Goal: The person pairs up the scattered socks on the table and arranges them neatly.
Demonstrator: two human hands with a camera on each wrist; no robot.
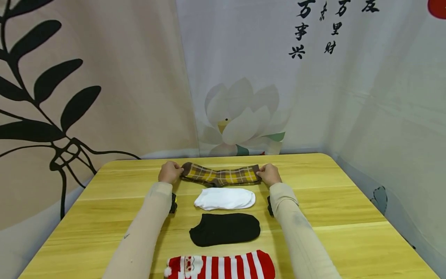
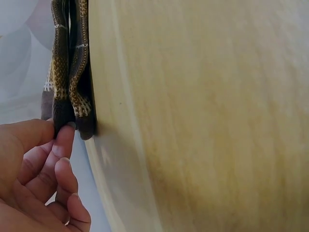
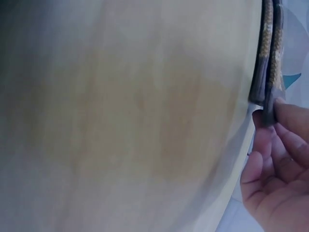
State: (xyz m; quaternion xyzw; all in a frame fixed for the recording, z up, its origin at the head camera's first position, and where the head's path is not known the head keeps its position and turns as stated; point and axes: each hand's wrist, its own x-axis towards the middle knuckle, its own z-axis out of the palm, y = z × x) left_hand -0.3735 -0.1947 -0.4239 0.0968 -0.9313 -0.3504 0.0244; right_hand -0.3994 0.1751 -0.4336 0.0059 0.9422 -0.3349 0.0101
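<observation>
A brown and yellow plaid sock (image 1: 226, 176) stretches sideways near the far edge of the table. Its dark left end is pinched between the thumb and fingers of my left hand (image 1: 170, 172). My right hand (image 1: 269, 174) pinches the opposite end in the same way. Both wrist views show the plaid sock (image 2: 62, 72) edge-on in two layers; the left hand (image 2: 43, 169) and the right hand (image 3: 277, 169) each grip one layer, and the other lies closer to the tabletop. Just below it in the head view lies a white sock (image 1: 224, 198).
Nearer on the wooden table (image 1: 348, 232) lie a black ankle sock (image 1: 225, 229) and a red and white striped sock (image 1: 223, 266) with a bearded face, cut off by the frame's bottom. Behind the table hangs a printed curtain (image 1: 146, 77).
</observation>
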